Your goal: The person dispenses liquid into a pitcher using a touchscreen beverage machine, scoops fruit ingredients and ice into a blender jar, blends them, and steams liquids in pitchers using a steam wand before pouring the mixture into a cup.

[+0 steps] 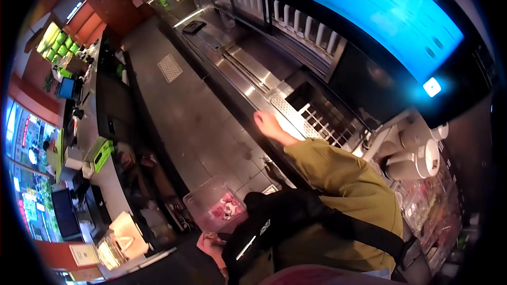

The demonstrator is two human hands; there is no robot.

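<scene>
My left hand [210, 247], at the bottom, is closed on the near edge of a clear plastic container [203, 198]. Pink and white pieces [227, 207] lie inside it, too blurred to identify. My right hand [270, 126] reaches out from an olive sleeve beside the steel counter's edge. Its fingers are curled in, with nothing visible in them. Nearest to it are a perforated steel strip [296, 115] and an open bin with a white grid [323, 126].
The steel counter [227, 68] runs to the upper left, with a dark device [194, 27] on it. Lidded cups [414, 162] and plastic-wrapped items [430, 200] are at right. A lit screen [391, 16] hangs above. Grey floor [185, 116] separates this counter from the left one [113, 190].
</scene>
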